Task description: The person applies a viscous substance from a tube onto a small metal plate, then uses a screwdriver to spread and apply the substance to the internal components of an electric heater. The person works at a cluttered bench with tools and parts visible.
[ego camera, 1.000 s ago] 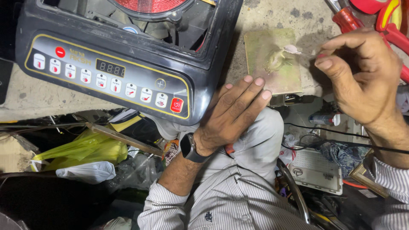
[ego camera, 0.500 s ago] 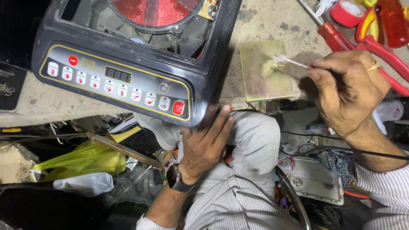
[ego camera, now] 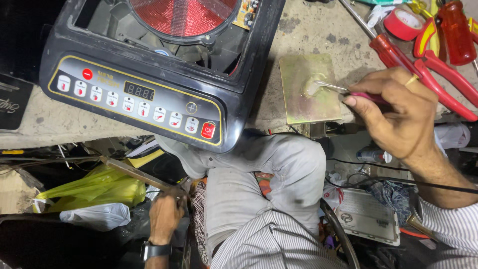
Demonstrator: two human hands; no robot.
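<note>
Right hand [ego camera: 398,112] dabbing paste on a plate, left hand [ego camera: 164,216] down low

The right hand is closed around a thin red-handled tool [ego camera: 343,89], tip touching a whitish blob [ego camera: 311,85] on the yellowish metal plate [ego camera: 308,104] lying on the counter [ego camera: 308,30]. The left hand is wrapped around a long rod [ego camera: 134,174] below the counter edge. The opened cooker [ego camera: 149,74] holds a red coil [ego camera: 184,15] inside its shell, just left of the plate.

Your cooker's control panel [ego camera: 137,102] faces you: a black, gold-edged strip with a dark rectangular digit display [ego camera: 139,90] at its middle, a row of small white button labels beneath, and red ones at either end. Below the bench, a yellow-green plastic bag [ego camera: 97,188] lies left of your knee, a white bag [ego camera: 94,217] just beneath it.
</note>
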